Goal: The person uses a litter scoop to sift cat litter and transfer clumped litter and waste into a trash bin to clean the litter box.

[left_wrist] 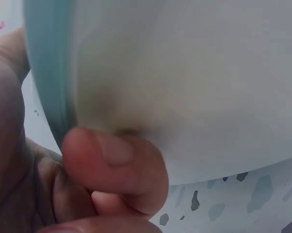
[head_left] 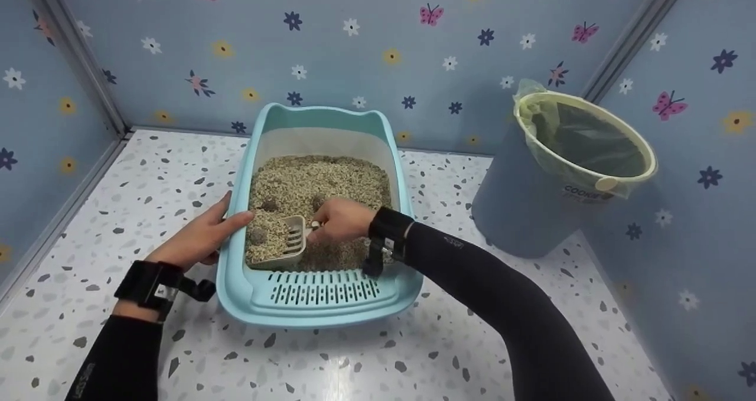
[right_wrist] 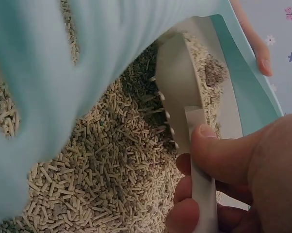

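Scoop point(head_left: 297, 244) between left hand point(head_left: 198, 235) and right hand point(head_left: 342, 219) could spill
The left curls round the litter box point(head_left: 233, 259) edge, the right round the scoop's handle point(right_wrist: 204, 206); a sharp wrist tilt may tip litter point(head_left: 325, 179) over the side nearest the left.

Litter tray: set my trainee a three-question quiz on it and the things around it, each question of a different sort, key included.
1. True or false: a bag lines the bin.

2. What does the person's right grip hold?
A) the bag
B) the scoop
C) the bin

3. Fill in the missing word: the left grip holds the tray by its ____.

Key:
1. True; it folds over the bin's edge.
2. B
3. rim
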`<state>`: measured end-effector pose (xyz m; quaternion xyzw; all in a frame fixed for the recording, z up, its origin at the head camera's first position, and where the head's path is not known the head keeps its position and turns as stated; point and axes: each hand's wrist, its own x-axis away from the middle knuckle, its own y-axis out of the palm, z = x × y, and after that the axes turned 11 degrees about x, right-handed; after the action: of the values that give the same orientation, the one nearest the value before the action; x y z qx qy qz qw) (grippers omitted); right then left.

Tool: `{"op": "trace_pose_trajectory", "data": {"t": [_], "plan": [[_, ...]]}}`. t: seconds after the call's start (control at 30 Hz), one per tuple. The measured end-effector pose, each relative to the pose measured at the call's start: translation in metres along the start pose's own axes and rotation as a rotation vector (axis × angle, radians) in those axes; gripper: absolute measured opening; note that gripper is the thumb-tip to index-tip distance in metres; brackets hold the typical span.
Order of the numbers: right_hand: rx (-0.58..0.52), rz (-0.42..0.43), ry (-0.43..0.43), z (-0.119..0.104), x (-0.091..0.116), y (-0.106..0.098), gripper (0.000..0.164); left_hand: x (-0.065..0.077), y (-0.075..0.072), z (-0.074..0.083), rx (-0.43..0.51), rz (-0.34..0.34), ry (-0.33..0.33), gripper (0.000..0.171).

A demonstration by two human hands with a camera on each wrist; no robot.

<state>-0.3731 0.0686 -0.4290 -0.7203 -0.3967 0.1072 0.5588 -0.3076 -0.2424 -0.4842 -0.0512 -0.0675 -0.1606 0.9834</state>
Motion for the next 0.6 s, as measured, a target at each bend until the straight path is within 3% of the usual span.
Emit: {"op": "trace_pose_trajectory", "data": {"t": [0.2, 0.5, 0.6], "plan": [[-0.055, 0.029, 0.029, 0.007, 0.002, 0.000, 0.025, 0.000, -0.001, 0.001, -0.011, 0.005, -0.005, 0.091], [-0.074, 0.113, 0.065, 0.009, 0.014, -0.016, 0.039, -0.001, -0.001, 0.000, -0.004, -0.005, 0.003, 0.087], [-0.075, 0.157, 0.069, 0.010, 0.022, -0.025, 0.052, -0.001, -0.002, 0.000, -0.005, -0.005, 0.005, 0.086]]}}
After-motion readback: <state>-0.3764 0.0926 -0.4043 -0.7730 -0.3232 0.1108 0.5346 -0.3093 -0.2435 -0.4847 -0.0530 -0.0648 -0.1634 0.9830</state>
